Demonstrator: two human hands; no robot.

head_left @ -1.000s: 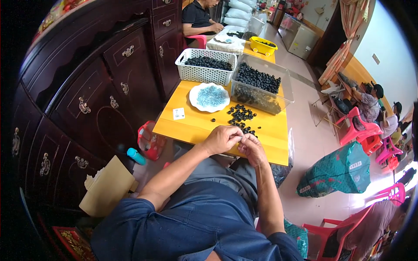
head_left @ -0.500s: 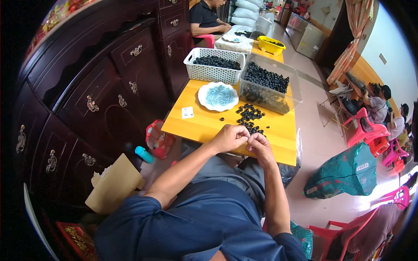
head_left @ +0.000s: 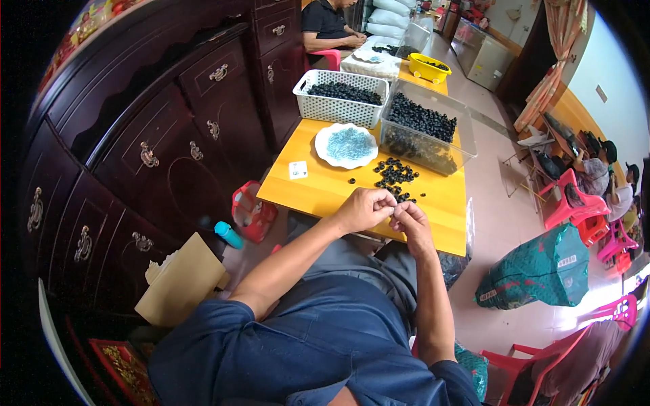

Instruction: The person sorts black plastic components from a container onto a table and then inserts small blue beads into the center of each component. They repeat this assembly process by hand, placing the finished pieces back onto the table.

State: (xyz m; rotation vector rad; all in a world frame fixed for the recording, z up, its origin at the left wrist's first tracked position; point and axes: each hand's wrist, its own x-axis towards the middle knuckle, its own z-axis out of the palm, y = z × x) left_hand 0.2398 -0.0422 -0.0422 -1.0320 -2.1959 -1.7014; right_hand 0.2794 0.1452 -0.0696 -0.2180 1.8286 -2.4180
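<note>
My left hand (head_left: pixel 367 209) and my right hand (head_left: pixel 413 225) meet fingertip to fingertip over the near edge of the yellow table (head_left: pixel 305 193). Both are closed in a pinch; whatever sits between the fingers is too small to make out. Just beyond them lies a loose pile of small black ring-like parts (head_left: pixel 395 174). A white scalloped plate (head_left: pixel 326 154) holds many small pale-blue pieces (head_left: pixel 349 144). Behind the pile, a clear plastic bin (head_left: pixel 433 159) is filled with more black parts, and a white perforated basket (head_left: pixel 338 108) holds others.
A small white card (head_left: pixel 298 170) lies left of the pile. Farther back are a yellow tub (head_left: pixel 428 73) and a person (head_left: pixel 332 30) at work. Dark cabinets (head_left: pixel 169 135) line the left side. A teal bottle (head_left: pixel 228 235) and a red basket (head_left: pixel 254 211) are below the table; a green sack (head_left: pixel 535 267) is at right.
The whole view has shifted slightly, so the table and its contents appear a little farther right. My hands stay pinched together, with only a small change in finger position.
</note>
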